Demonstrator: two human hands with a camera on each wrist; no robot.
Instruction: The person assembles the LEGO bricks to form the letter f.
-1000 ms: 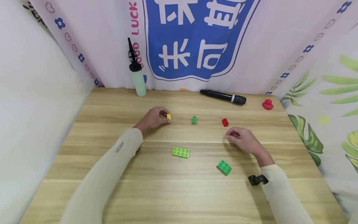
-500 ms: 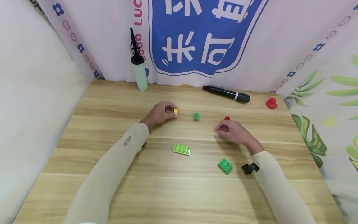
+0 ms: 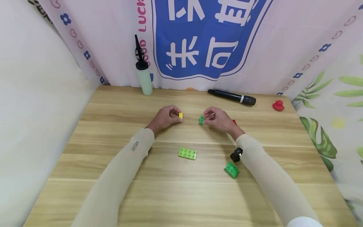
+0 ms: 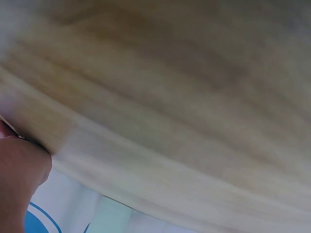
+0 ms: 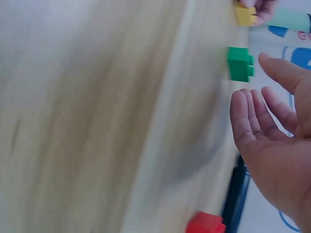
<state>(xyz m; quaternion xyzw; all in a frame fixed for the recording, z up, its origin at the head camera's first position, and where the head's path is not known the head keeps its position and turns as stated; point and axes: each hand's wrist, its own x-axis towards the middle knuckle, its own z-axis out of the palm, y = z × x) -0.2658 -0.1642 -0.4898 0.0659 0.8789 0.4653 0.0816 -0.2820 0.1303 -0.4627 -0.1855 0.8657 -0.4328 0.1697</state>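
My left hand pinches a small yellow toy brick between thumb and fingers, low over the table. In the right wrist view that yellow brick shows at the top edge. My right hand is just right of a small green brick, its thumb and fingers parted and nothing between them. The right wrist view has the green brick slightly beyond the fingertips. A red brick is partly hidden behind the right hand. The left wrist view catches only a bit of the hand.
A lime-green flat brick lies mid-table, and a larger green brick sits near the right forearm. Along the back are a pale green hand pump, a black microphone and a red rubber duck. A printed cloth hangs behind.
My right hand has moved left, past the red brick, to beside the small green brick. My left hand, still pinching the yellow brick, has shifted slightly right.
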